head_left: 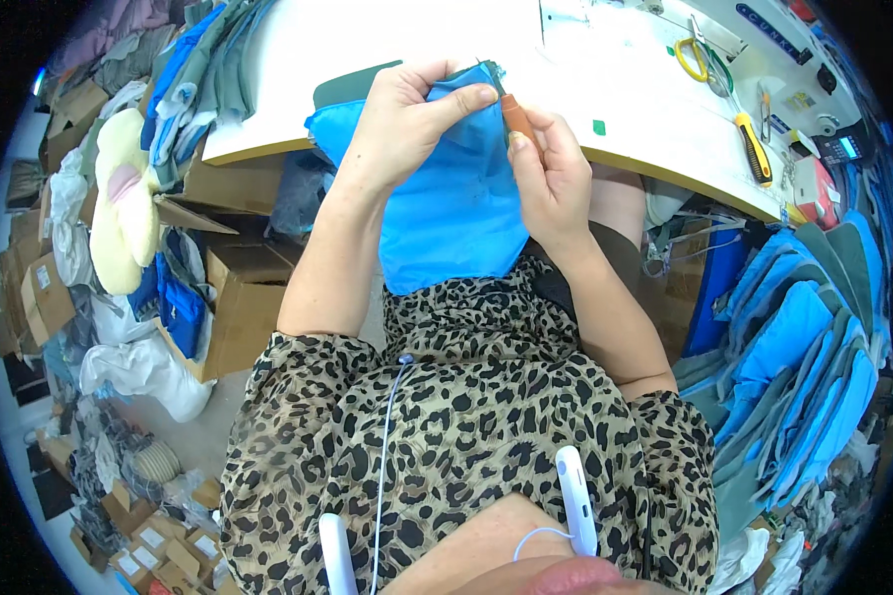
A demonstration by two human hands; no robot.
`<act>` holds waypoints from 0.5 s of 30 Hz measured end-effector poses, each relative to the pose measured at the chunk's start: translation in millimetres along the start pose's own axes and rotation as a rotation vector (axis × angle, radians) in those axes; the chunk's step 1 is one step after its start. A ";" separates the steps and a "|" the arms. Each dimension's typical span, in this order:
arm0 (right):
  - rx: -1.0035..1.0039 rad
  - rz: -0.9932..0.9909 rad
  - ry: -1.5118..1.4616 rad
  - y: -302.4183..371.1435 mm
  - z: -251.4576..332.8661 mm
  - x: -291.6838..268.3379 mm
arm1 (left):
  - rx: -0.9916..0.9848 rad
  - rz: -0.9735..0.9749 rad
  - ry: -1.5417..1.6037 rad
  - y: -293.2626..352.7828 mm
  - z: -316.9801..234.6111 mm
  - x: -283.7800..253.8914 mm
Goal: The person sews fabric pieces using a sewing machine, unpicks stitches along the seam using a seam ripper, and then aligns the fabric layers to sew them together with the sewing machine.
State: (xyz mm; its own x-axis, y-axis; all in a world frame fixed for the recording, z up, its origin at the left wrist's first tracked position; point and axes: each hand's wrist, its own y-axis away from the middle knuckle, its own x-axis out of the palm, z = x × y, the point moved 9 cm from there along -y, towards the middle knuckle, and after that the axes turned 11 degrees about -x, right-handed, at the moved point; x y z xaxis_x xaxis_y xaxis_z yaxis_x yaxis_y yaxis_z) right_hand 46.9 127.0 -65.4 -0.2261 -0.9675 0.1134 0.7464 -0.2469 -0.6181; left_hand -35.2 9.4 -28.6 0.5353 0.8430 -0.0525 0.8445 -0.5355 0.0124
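Cloth edge pinched between two hands, small tool brought to its corner

The blue fabric panel (451, 213) hangs from the person's hands over the lap, just off the near edge of the white counter (387, 35). The left hand (412, 114) has thumb and forefinger pressed together on the panel's upper edge, with no gap beyond the cloth's thickness, probably to keep that edge steady near the frayed corner. The right hand (554, 178) has its fingers closed around a small tool with an orange-brown handle (512, 107), held at the corner, seemingly so that its tip can be guided finely; the tip is too small to make out. Raising both hands above the lap likely lets the rest of the panel drape clear of the grip

The scissors (706, 63) and yellow-and-black screwdriver (754, 151) lie on the counter near the sewing machine (779, 59), perhaps for easy reach. Blue and grey-green fabric pieces (804, 367) are layered at the person's right, presumably stacked to stay together
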 end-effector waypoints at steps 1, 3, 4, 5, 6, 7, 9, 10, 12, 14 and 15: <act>0.001 0.001 0.000 -0.5 -0.2 0.4 | -0.001 -0.001 0.001 0.2 -0.5 -0.9; 0.006 -0.001 -0.013 -2.6 0.4 1.0 | -0.028 -0.020 -0.068 -0.5 0.1 -3.5; 0.006 0.001 -0.013 -2.0 -0.8 0.8 | -0.028 -0.021 -0.066 0.0 0.1 -3.8; 0.006 0.015 -0.005 -0.8 -2.6 0.8 | -0.018 -0.017 -0.057 0.5 -0.7 -3.4; 0.004 0.031 0.001 -0.8 -3.4 1.7 | -0.006 -0.015 -0.050 1.1 -2.2 -4.0; 0.002 0.034 -0.001 -1.8 -2.9 1.0 | -0.004 -0.019 -0.050 1.3 -2.9 -4.4; 0.016 0.059 0.000 -2.9 -1.5 1.0 | 0.019 -0.030 -0.002 2.2 -6.1 -5.2; 0.014 0.061 -0.001 -1.9 -0.1 1.6 | 0.021 -0.033 -0.002 3.6 -6.1 -5.4; 0.027 0.038 -0.044 1.6 -0.4 3.5 | 0.017 -0.031 0.002 5.7 -1.9 -7.0; 0.025 0.038 -0.048 -0.7 0.9 6.0 | 0.021 -0.017 0.018 4.3 0.3 -8.0; 0.014 0.036 -0.054 -1.9 4.3 5.6 | 0.031 -0.002 0.029 4.4 -1.4 -5.6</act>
State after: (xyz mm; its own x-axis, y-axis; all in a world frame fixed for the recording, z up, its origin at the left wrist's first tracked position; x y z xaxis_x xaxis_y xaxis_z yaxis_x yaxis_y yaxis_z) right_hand 47.0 121.8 -60.3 -0.1652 -0.9772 0.1334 0.7622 -0.2123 -0.6115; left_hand -34.5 2.4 -26.8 0.5342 0.8450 -0.0232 0.8449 -0.5346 -0.0189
